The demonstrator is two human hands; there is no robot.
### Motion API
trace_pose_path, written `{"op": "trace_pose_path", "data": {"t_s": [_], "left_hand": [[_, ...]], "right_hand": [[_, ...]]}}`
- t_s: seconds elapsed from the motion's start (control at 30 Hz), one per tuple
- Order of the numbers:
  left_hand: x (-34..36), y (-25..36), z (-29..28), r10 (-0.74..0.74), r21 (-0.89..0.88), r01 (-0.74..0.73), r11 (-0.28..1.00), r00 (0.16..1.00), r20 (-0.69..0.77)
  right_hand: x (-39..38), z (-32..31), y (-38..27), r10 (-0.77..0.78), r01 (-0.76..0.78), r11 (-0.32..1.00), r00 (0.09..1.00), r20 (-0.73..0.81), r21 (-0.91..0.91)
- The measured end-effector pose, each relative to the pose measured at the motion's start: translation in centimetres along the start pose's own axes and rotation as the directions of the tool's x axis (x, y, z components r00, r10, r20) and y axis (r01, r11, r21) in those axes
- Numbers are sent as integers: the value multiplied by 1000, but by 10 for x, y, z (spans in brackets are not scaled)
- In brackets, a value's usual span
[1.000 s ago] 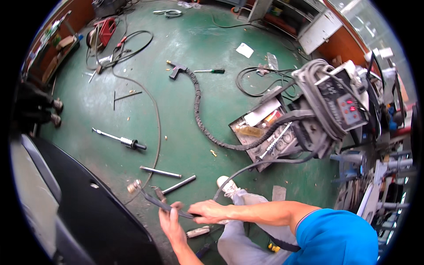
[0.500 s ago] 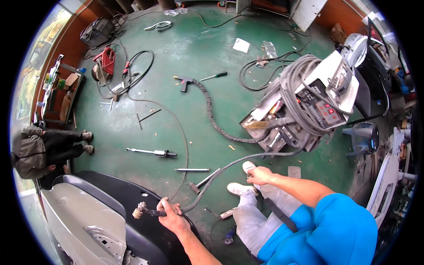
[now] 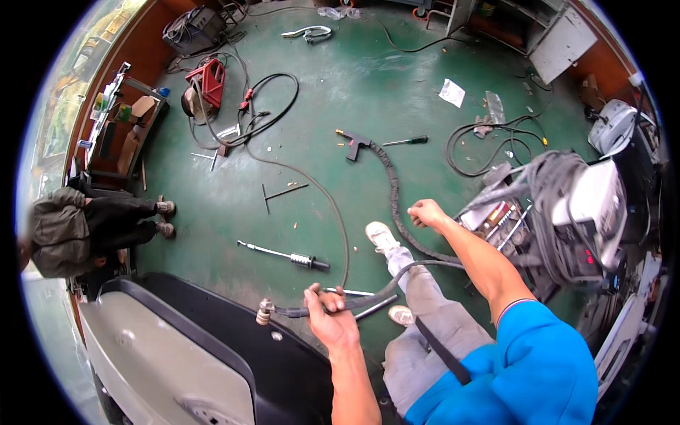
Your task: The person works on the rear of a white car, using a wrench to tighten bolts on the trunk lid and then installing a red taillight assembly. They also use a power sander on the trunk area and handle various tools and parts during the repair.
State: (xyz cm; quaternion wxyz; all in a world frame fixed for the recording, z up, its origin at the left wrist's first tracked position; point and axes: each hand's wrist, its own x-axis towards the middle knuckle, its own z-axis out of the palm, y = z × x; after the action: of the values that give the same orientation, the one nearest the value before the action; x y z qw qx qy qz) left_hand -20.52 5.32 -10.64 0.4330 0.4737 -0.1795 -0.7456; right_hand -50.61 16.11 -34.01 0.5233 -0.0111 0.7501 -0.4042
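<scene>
My left hand [image 3: 333, 319] is closed round a thick black cable [image 3: 382, 294], whose end points left and carries a round brass-coloured metal fitting [image 3: 264, 312]. The cable runs right, across my legs, toward a machine [image 3: 588, 234] draped with coiled grey cables. Farther forward, my right hand [image 3: 427, 212] hangs above the floor with its fingers curled in; what they hold, if anything, is hidden. Beyond it, on the floor, lies a black pistol-shaped gun [image 3: 356, 144] on a sleeved hose [image 3: 394, 188]. A grey and black vehicle body panel [image 3: 177, 340] stands below my left hand.
On the green floor lie a slide hammer [image 3: 301, 261], a T-shaped rod [image 3: 283, 193], a screwdriver [image 3: 414, 140], a looped cable [image 3: 453, 152] and a red-framed tool [image 3: 208, 81]. Another person [image 3: 67, 227] is at the far left, near a shelf [image 3: 131, 134].
My view has swung right-to-left across the scene, with things now farther right. My left hand still grips the cable, and its end has risen. My right arm reaches farther forward; one foot has stepped ahead.
</scene>
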Motion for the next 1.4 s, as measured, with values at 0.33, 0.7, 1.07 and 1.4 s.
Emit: {"op": "trace_pose_path", "data": {"t_s": [0.33,0.7,1.07,1.4], "left_hand": [[276,-122,-5,-192,136,235,962,944,-269],[305,-151,-118,-405,-157,376,913,797,-448],[257,-140,-103,-405,109,484,868,818,-408],[106,-76,-174,-94,298,128,946,988,-126]], "right_hand": [[438,99,-38,-16,-113,856,969,-246,-504],[641,184,-57,27,-316,851,825,-565,-420],[340,129,-81,112,-251,910,915,388,329],[-30,126,-34,-431,-7,735,768,475,678]]}}
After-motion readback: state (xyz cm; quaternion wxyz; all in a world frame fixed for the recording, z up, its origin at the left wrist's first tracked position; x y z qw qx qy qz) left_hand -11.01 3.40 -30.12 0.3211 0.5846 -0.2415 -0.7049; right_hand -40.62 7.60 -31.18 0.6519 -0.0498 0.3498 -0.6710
